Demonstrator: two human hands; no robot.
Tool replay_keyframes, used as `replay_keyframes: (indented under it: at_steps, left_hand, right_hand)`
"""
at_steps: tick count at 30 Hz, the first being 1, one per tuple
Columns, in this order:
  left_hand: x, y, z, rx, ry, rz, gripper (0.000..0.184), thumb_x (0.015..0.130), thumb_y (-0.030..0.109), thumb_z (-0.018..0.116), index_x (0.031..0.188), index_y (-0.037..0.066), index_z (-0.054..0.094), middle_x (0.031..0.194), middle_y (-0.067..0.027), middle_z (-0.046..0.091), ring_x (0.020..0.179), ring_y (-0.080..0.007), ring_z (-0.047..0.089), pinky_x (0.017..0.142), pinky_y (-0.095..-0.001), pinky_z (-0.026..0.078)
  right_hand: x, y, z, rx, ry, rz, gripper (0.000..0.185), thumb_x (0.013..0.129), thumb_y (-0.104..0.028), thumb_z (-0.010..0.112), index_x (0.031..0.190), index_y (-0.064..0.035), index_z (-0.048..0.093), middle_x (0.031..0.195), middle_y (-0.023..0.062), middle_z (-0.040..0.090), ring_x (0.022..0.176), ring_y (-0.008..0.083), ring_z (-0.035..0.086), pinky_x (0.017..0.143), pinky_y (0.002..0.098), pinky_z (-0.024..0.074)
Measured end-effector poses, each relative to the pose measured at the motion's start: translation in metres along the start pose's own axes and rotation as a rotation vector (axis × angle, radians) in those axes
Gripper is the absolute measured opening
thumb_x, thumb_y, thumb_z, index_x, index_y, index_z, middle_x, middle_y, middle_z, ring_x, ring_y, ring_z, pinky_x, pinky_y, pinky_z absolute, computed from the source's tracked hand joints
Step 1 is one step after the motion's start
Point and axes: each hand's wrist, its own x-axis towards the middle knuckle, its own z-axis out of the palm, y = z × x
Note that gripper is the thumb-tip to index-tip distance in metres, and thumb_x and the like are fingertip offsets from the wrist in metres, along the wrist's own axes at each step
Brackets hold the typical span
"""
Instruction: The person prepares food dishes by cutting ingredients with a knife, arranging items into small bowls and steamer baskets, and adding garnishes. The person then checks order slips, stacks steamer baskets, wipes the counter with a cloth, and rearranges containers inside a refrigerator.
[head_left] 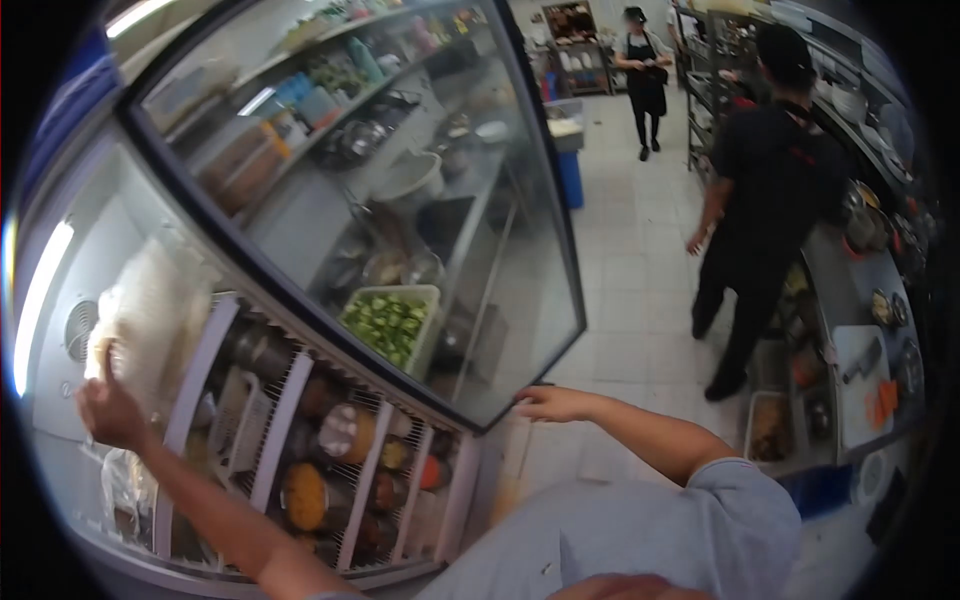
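My left hand [112, 410] is raised inside an open upright refrigerator, its fingers closed on a translucent plastic bag [160, 300] of pale contents. What the bag contains is too blurred to name. My right hand [550, 403] is at the lower corner of the glass refrigerator door [575, 335], fingers curled at its dark frame. Below the bag, wire shelves [280, 430] hold several containers, among them a tub of orange-yellow food [305, 495]. A container of chopped green vegetables [390, 325] shows in the door's glass.
A person in black [770, 190] stands at the right-hand counter, where a white cutting board [862, 385] carries a knife and orange pieces. Farther back, another person in an apron [645, 80] faces this way. Pale floor tiles [630, 260] run between; a metal rack [697, 90] stands behind.
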Motion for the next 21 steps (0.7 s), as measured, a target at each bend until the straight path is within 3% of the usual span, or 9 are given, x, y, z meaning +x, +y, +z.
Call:
replay_keyframes:
  at_steps: [1,2,4,6,10,13,15,18,21]
  left_hand:
    - [0.009,-0.017,0.023,0.009,-0.061,0.042,0.036,0.099,0.020,0.080,0.133,0.033,0.082,0.073,-0.0014,0.061,0.062,-0.0223,0.061,0.057,-0.0399,0.055]
    - [0.008,-0.031,0.049,-0.014,-0.143,0.046,0.032,0.098,0.017,0.080,0.127,0.031,0.084,0.074,-0.0009,0.063,0.062,-0.0202,0.059,0.058,-0.0386,0.053]
    - [0.005,-0.047,0.097,-0.258,-0.151,0.067,0.049,0.090,0.004,0.071,0.130,0.028,0.083,0.083,-0.0047,0.072,0.067,-0.0221,0.061,0.064,-0.0405,0.052]
    - [0.031,-0.013,0.080,-0.491,0.048,0.145,0.064,0.083,-0.003,0.061,0.137,0.026,0.082,0.101,-0.0115,0.083,0.081,-0.0285,0.073,0.080,-0.0446,0.055]
    - [0.028,-0.006,0.083,0.075,-0.197,-0.141,0.031,0.098,0.040,0.068,0.104,0.016,0.087,0.087,-0.0119,0.081,0.078,-0.0319,0.077,0.076,-0.0455,0.060]
    - [0.020,0.022,0.081,-0.044,-0.205,-0.397,0.083,0.089,0.086,0.068,0.092,0.006,0.088,0.090,-0.0199,0.082,0.085,-0.0338,0.081,0.081,-0.0437,0.062]
    - [0.042,0.029,0.055,-0.141,-0.553,-0.617,0.086,0.096,0.082,0.063,0.094,0.000,0.086,0.081,-0.0191,0.080,0.082,-0.0342,0.079,0.086,-0.0444,0.060]
    - [0.029,0.082,0.010,-0.156,-0.135,-0.491,0.062,0.103,0.058,0.060,0.099,-0.001,0.080,0.089,-0.0183,0.076,0.088,-0.0324,0.075,0.088,-0.0443,0.060]
    - [-0.004,0.228,-0.058,-0.484,0.287,-0.577,0.039,0.110,0.034,0.058,0.105,-0.001,0.074,0.097,-0.0175,0.071,0.094,-0.0306,0.072,0.091,-0.0442,0.060]
  right_hand:
    - [-0.013,0.088,-0.015,-0.108,0.091,0.200,0.095,0.104,-0.070,0.063,0.163,0.0028,0.048,0.155,0.0263,0.061,0.141,0.0373,0.062,0.116,0.0455,0.0517]
    - [-0.039,0.196,-0.015,-0.323,0.327,0.173,0.082,0.106,-0.067,0.061,0.150,0.0010,0.062,0.126,0.0229,0.074,0.112,0.0334,0.072,0.098,0.0458,0.0581]
    - [-0.107,0.287,-0.034,-0.306,0.013,0.727,0.077,0.103,-0.067,0.065,0.137,0.0023,0.069,0.108,0.0202,0.076,0.087,0.0328,0.074,0.079,0.0437,0.0620]
    - [-0.170,0.352,-0.045,-0.235,0.081,0.584,0.058,0.107,-0.058,0.066,0.117,-0.0009,0.073,0.101,0.0177,0.077,0.081,0.0278,0.074,0.075,0.0424,0.0594]
    - [-0.204,0.403,-0.085,-0.032,0.267,0.729,0.046,0.106,-0.045,0.068,0.111,-0.0003,0.075,0.089,0.0136,0.075,0.077,0.0265,0.073,0.070,0.0421,0.0573]
    - [-0.145,0.446,-0.112,-0.076,0.262,0.675,0.040,0.105,-0.036,0.067,0.106,0.0036,0.076,0.076,0.0113,0.073,0.072,0.0265,0.072,0.066,0.0427,0.0566]
    - [-0.098,0.414,-0.137,0.073,0.294,0.548,0.036,0.105,-0.035,0.068,0.101,0.0005,0.074,0.077,0.0094,0.072,0.069,0.0231,0.069,0.061,0.0400,0.0541]
    - [-0.030,0.339,-0.169,-0.023,0.389,0.382,0.032,0.104,-0.034,0.071,0.100,-0.0026,0.072,0.077,0.0068,0.070,0.065,0.0194,0.065,0.058,0.0391,0.0526]
    - [-0.010,0.342,-0.217,-0.390,0.545,0.226,0.054,0.101,-0.045,0.074,0.129,0.0011,0.075,0.093,0.0177,0.079,0.083,0.0283,0.076,0.077,0.0441,0.0605]
